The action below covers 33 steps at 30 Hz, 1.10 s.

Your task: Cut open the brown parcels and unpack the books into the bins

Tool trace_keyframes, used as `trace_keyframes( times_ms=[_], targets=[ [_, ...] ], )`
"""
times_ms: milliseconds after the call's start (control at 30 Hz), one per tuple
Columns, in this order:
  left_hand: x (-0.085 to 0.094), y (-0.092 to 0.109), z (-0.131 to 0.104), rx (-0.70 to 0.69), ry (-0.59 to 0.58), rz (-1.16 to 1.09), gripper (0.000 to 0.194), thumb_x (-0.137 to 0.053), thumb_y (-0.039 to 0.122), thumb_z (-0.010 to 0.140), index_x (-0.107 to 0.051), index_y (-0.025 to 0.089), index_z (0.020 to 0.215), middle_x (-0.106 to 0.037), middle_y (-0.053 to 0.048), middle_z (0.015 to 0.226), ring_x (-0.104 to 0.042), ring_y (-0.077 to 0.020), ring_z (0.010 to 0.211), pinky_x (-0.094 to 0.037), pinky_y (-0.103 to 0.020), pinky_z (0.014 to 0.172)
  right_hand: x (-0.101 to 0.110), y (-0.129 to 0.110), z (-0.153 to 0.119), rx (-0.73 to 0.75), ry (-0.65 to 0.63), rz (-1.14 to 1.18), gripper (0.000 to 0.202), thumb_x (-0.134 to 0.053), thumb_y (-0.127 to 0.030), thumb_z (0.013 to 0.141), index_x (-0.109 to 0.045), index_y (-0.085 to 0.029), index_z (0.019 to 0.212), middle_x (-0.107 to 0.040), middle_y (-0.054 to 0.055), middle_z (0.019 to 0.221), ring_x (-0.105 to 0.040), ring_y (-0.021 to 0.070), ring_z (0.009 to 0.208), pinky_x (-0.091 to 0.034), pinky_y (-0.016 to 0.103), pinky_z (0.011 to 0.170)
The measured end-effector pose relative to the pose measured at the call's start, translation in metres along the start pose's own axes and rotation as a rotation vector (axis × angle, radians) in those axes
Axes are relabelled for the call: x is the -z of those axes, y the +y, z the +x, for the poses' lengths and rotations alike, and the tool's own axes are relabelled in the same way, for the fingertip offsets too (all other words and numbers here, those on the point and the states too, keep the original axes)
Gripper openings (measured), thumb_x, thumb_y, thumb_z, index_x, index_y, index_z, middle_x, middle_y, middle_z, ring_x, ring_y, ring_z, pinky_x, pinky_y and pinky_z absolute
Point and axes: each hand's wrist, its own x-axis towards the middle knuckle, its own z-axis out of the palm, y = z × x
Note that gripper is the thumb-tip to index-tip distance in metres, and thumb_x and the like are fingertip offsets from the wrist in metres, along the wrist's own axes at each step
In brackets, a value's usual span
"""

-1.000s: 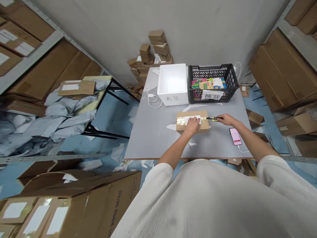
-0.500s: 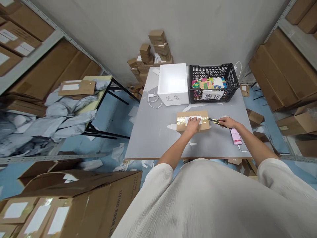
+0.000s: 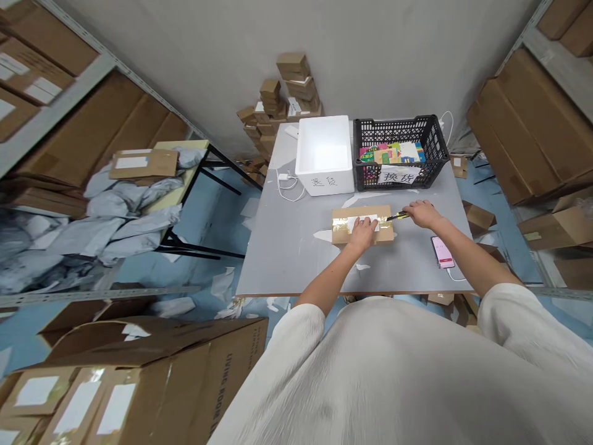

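Observation:
A taped cardboard box [image 3: 341,233] with a white label lies on the grey table in front of me. My left hand [image 3: 363,233] rests on its top, fingers spread over the label, pressing it down. To the right of the box, my right hand [image 3: 424,214] is closed around a black and yellow utility knife [image 3: 402,215]. The knife points left, and its blade tip meets the tape near the box's right end. A phone [image 3: 443,252] with a pink screen lies below my right hand, a white cable plugged in.
Behind the box stand a white foam bin [image 3: 323,179] and a black plastic crate [image 3: 435,170] holding colourful books. Small boxes [image 3: 294,67] are stacked by the wall. Grey parcels [image 3: 134,225] pile up at left. A large open carton [image 3: 199,383] stands at lower left.
My right hand has moved up with the utility knife, turning it so that the handle end now sits higher. My left hand stays on the box.

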Motion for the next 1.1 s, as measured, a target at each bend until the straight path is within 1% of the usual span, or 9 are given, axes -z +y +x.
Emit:
trace_keyframes(
  times_ms=[100,200,333,467,567,667,800,900,1100],
  targets=[
    [-0.001,0.0,-0.001,-0.004,0.008,-0.008,0.083,-0.092,0.033,0.083,-0.051,0.026,0.155,-0.062,-0.015,0.147,-0.071,-0.0346,0.129,-0.023,-0.053,0.136,0.007,0.002,0.004,0.049,-0.06,-0.028,0.048,-0.039,-0.03,0.111,-0.077,-0.026,0.14,-0.076,0.02,0.124,-0.06,0.037,0.117,-0.037,0.046,0.097],
    [0.0,0.0,-0.002,-0.008,0.014,-0.009,0.084,-0.092,0.032,0.083,-0.051,0.026,0.156,-0.062,-0.016,0.147,-0.071,-0.0352,0.129,-0.024,-0.054,0.137,0.006,-0.001,0.002,0.058,-0.092,-0.042,0.051,-0.036,-0.028,0.111,-0.075,-0.026,0.144,-0.075,0.02,0.124,-0.059,0.0367,0.117,-0.035,0.046,0.096],
    [0.0,0.0,-0.003,-0.015,0.011,0.01,0.083,-0.092,0.034,0.084,-0.05,0.027,0.156,-0.062,-0.015,0.147,-0.071,-0.0347,0.13,-0.023,-0.053,0.137,0.003,-0.008,0.0,0.087,-0.035,-0.086,0.052,-0.037,-0.024,0.109,-0.074,-0.026,0.146,-0.073,0.02,0.126,-0.057,0.0362,0.117,-0.033,0.046,0.098],
    [0.0,-0.001,-0.005,-0.024,0.018,0.02,0.085,-0.091,0.035,0.084,-0.048,0.029,0.158,-0.062,-0.014,0.148,-0.072,-0.0342,0.128,-0.022,-0.054,0.137,0.003,-0.01,0.01,0.155,-0.01,-0.112,0.049,-0.042,-0.022,0.106,-0.077,-0.026,0.14,-0.074,0.02,0.124,-0.056,0.0363,0.118,-0.034,0.048,0.102],
    [0.002,0.0,-0.006,-0.02,0.009,0.019,0.086,-0.091,0.035,0.085,-0.047,0.029,0.159,-0.061,-0.015,0.149,-0.071,-0.0362,0.131,-0.022,-0.055,0.137,0.002,-0.001,0.02,0.115,-0.068,-0.048,0.045,-0.045,-0.027,0.105,-0.08,-0.028,0.134,-0.077,0.019,0.12,-0.06,0.0363,0.115,-0.039,0.048,0.099],
    [0.004,0.001,-0.005,-0.009,-0.017,0.012,0.086,-0.091,0.035,0.085,-0.048,0.026,0.16,-0.061,-0.017,0.15,-0.07,-0.0371,0.133,-0.02,-0.055,0.138,-0.005,0.014,0.02,0.013,-0.155,0.088,0.04,-0.05,-0.038,0.104,-0.082,-0.032,0.126,-0.08,0.014,0.11,-0.066,0.0335,0.102,-0.046,0.045,0.092],
    [0.004,0.002,-0.005,0.006,-0.027,-0.013,0.085,-0.091,0.033,0.085,-0.049,0.027,0.159,-0.061,-0.016,0.15,-0.069,-0.0364,0.135,-0.02,-0.055,0.139,-0.018,0.027,0.004,0.009,-0.226,0.361,0.039,-0.055,-0.051,0.101,-0.083,-0.031,0.119,-0.081,0.006,0.095,-0.067,0.0256,0.083,-0.052,0.037,0.081],
    [0.004,0.002,-0.006,-0.001,-0.021,-0.017,0.086,-0.091,0.033,0.085,-0.049,0.027,0.159,-0.061,-0.016,0.149,-0.069,-0.0359,0.135,-0.018,-0.055,0.139,-0.026,0.026,-0.014,-0.013,-0.214,0.488,0.041,-0.055,-0.052,0.101,-0.082,-0.027,0.119,-0.082,0.006,0.097,-0.068,0.0255,0.086,-0.054,0.035,0.081],
    [0.005,0.001,-0.003,0.003,-0.03,-0.012,0.084,-0.088,0.032,0.088,-0.047,0.027,0.161,-0.059,-0.016,0.152,-0.071,-0.0341,0.131,-0.019,-0.055,0.139,-0.039,0.02,-0.042,-0.065,-0.221,0.601,0.035,-0.056,-0.048,0.1,-0.079,-0.027,0.115,-0.081,0.007,0.107,-0.071,0.0274,0.094,-0.056,0.038,0.087]
  ],
)
